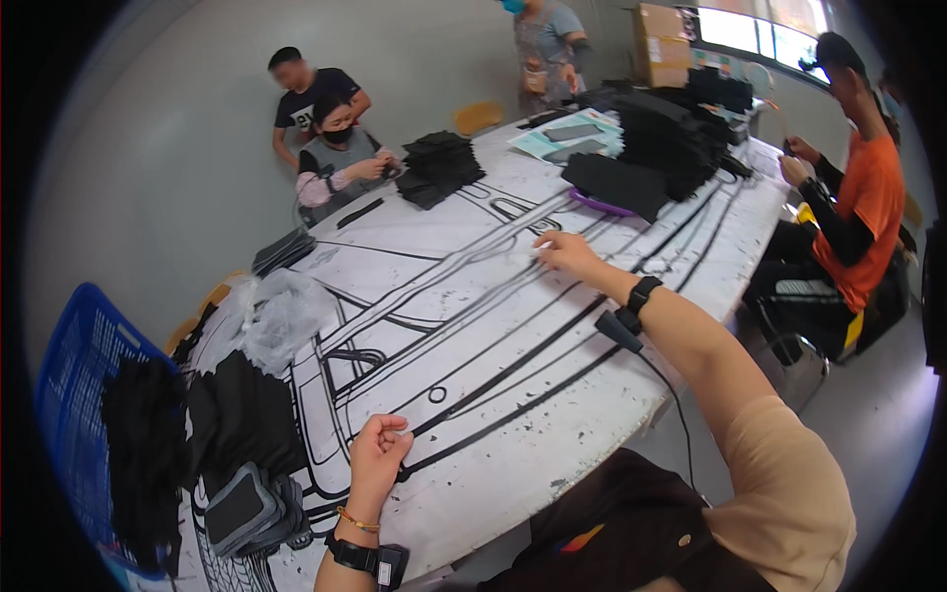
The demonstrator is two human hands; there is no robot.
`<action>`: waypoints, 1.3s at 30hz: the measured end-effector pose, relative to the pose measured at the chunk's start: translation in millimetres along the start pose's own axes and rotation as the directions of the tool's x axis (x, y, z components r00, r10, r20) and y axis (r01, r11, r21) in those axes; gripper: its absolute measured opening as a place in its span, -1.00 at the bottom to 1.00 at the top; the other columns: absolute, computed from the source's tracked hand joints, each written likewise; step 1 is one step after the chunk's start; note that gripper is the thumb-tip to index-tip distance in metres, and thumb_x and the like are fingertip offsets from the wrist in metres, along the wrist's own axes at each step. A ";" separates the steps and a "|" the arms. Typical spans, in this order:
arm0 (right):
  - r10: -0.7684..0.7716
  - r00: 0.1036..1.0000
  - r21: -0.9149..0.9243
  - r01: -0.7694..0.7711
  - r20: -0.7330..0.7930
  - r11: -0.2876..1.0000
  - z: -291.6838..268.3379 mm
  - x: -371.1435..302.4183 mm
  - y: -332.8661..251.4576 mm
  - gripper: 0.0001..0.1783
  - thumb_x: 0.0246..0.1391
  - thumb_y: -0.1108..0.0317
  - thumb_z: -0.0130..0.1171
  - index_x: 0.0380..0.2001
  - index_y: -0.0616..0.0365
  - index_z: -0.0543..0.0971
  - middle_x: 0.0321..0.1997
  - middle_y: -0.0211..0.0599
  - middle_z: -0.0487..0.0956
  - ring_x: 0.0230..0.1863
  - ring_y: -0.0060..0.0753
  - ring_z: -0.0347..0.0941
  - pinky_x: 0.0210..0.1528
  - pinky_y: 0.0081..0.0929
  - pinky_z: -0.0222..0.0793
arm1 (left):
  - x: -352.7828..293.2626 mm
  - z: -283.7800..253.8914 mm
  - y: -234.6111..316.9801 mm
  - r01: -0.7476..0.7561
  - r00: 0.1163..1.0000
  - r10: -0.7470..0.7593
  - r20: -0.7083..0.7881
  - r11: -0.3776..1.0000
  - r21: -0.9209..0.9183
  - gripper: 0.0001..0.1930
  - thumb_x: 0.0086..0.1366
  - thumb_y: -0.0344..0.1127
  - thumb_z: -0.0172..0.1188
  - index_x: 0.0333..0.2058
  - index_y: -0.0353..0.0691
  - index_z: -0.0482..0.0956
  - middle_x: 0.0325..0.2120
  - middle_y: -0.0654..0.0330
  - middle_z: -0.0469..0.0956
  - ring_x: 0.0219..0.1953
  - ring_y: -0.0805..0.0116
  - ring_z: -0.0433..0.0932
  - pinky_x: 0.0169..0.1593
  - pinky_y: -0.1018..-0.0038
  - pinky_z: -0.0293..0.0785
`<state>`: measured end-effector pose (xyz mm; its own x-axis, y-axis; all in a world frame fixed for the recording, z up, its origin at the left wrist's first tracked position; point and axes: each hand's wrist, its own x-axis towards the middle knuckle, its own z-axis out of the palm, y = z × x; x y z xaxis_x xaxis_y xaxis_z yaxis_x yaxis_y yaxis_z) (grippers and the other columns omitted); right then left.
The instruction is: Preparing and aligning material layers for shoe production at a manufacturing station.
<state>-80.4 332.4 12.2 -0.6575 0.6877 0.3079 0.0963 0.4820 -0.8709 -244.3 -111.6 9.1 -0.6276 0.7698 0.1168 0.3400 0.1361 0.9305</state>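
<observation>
My right hand [569,256] reaches far out over the middle of the table, its fingers bent and pointing left. A faint whitish patch shows at the fingertips; whether it is a thin clear piece is too blurred to tell. My left hand [378,451] is near the table's front edge, fingers loosely curled with a gap beside the thumb, nothing visible in it. Left of that hand lies a small stack of grey-edged black fabric pieces [247,510]. Behind it are piles of black fabric pieces [242,414]. A crumpled clear plastic bag [284,321] lies beyond them.
The white table [592,434] carries black line drawings. A blue plastic crate [84,335] stands at the left. Black piles [439,168] and a purple tray [602,204] lie farther back. Several people are around the table, one in orange [868,222]. A cable [681,414] hangs by my right arm.
</observation>
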 end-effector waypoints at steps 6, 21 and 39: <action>0.183 0.974 -0.097 -0.196 -0.131 0.976 -41.9 46.3 16.5 -0.63 -0.03 0.26 0.18 -0.11 0.10 0.62 -0.32 -0.24 0.66 -0.30 -0.41 0.59 -0.26 -0.34 0.48 | -0.9 4.2 18.5 0.035 0.999 -0.036 0.008 0.996 0.083 -0.82 0.19 -0.51 0.28 -0.21 -0.31 0.55 -0.58 0.50 0.37 -0.56 0.76 0.22 -0.47 0.76 0.16; -0.008 0.965 -0.947 0.254 0.260 -0.198 -77.4 130.6 42.3 -0.58 -0.09 0.24 0.25 -0.09 0.05 0.61 -0.03 -0.33 0.58 0.15 -0.28 0.39 0.44 -0.10 -0.08 | 5.7 7.1 11.9 0.130 0.991 -0.130 -0.016 0.991 0.033 -0.79 0.16 -0.54 0.30 -0.21 -0.35 0.53 -0.59 0.40 0.45 -0.61 0.77 0.27 -0.53 0.77 0.18; -0.411 0.835 -0.928 0.362 0.365 -0.089 -103.6 82.4 95.3 -0.70 0.06 0.36 0.00 -0.23 0.29 0.61 -0.09 -0.08 0.54 0.28 -0.02 0.25 0.44 -0.09 -0.02 | 6.2 9.1 13.1 -0.010 1.000 0.012 -0.010 0.979 0.202 -0.84 0.27 -0.54 0.18 -0.17 -0.27 0.56 -0.58 0.46 0.33 -0.56 0.69 0.22 -0.49 0.71 0.14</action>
<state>-48.0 491.3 -5.7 -0.8616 0.1777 0.4755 0.4468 0.7102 0.5441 -237.4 -99.3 18.9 -0.6307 0.7648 0.1315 0.4807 0.2520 0.8399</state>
